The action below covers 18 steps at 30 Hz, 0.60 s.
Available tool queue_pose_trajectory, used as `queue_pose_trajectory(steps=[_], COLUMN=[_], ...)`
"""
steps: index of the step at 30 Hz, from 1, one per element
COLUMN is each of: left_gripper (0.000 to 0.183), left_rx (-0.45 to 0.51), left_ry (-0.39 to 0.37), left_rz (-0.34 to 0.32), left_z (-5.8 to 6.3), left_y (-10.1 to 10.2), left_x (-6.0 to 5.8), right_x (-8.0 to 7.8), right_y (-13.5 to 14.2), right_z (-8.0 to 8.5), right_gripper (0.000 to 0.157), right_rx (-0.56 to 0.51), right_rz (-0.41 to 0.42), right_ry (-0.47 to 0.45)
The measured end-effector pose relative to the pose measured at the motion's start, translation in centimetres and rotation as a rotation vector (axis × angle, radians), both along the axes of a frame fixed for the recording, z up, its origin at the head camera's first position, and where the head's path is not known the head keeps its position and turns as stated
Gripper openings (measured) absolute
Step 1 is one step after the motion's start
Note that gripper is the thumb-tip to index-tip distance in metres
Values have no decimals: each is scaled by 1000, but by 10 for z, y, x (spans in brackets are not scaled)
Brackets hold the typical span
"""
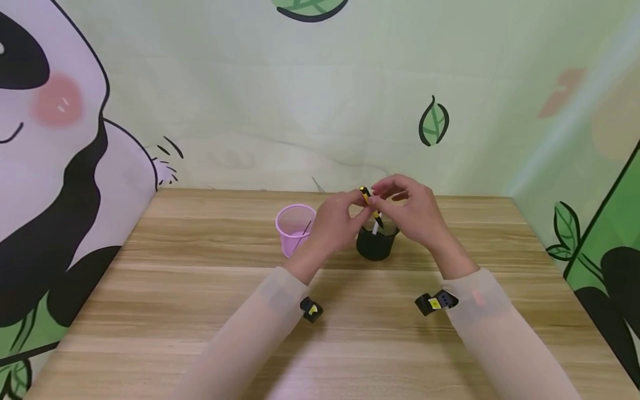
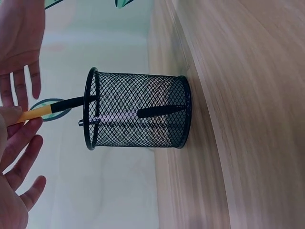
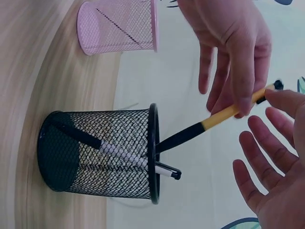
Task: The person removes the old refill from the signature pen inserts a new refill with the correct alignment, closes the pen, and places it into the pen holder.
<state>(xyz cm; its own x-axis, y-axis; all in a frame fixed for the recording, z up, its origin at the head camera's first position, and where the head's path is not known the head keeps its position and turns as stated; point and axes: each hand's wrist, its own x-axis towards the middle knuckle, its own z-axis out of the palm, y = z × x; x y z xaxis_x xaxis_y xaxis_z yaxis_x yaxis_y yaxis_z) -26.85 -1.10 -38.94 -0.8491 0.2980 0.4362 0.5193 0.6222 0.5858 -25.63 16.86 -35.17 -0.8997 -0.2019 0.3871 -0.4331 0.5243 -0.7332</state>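
Note:
A yellow pen with a black grip slants down into the mouth of a black mesh pen holder. My left hand pinches the yellow barrel between thumb and forefinger. The thumb of my right hand is right at the pen's upper end, by the clip. In the right wrist view the right fingers are spread and relaxed. The pen's black front end overlaps the holder's rim. Inside the holder leans a white pen with a black grip, its top sticking out.
A pink mesh pen holder stands left of the black one, partly behind my left hand. A thin dark stick leans inside it. Both holders stand on a wooden table, with a printed cloth backdrop behind.

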Motion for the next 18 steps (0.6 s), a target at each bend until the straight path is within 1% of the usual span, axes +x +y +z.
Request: queue_pose_trajectory(steps=[4,8,11,15,18], left_gripper=[21,20,16,15,15], left_rx=[61,146,219,300,339], left_ry=[-1,33,47,26,6], left_rz=[2,3,-12,-37,-47], left_z=[-1,-4,-5,-4,-3], left_y=[-7,-12,-14,-17,-19], left_x=[4,5,6,10,13], right_x=[0,1,1,2,1], right_y=[2,4,6,8,8], right_z=[-6,-11,-14,-20,-24], right_gripper=[26,26,27,28,26], right_rx=[30,25,27,38,42], right_rz=[28,48,64,93,108], right_ry=[-7,0,-18,-47,-44])
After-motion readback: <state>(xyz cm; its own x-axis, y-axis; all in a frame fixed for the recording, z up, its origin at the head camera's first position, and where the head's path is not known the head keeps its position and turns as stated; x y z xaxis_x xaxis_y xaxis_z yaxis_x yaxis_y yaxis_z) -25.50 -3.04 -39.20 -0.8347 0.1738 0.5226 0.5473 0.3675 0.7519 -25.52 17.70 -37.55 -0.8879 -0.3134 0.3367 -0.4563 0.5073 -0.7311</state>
